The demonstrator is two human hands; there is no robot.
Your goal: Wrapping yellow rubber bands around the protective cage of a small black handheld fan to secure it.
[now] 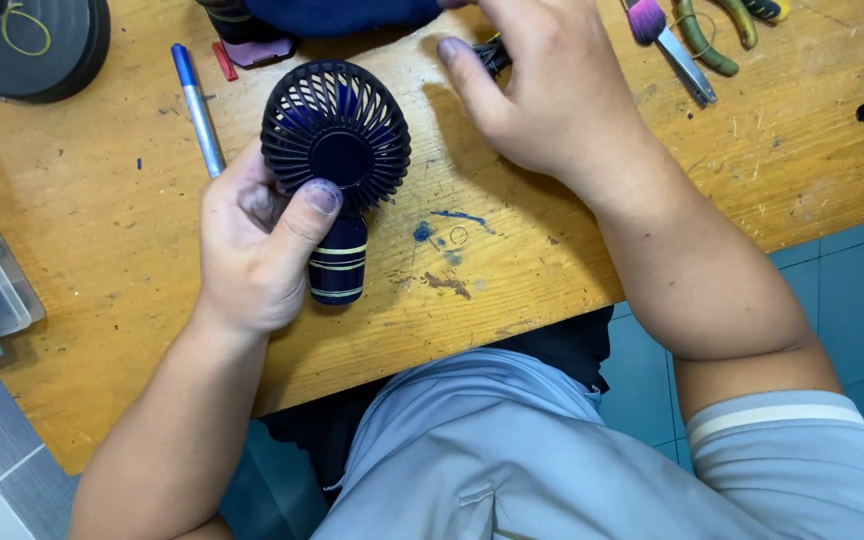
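We see the left hand (252,240) at centre left of the frame, its grip closed around a small dark blue handheld fan (336,150) lying on the wooden counter (552,260). The right hand (542,90), upper centre, touches a small black part (493,55); we cannot tell its grip. A blue pen (198,110) lies just left of the fan.

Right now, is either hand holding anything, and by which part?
The left hand grips the dark blue handheld fan by its handle, thumb just under the grille. The right hand touches a small black part; its grip cannot be told.
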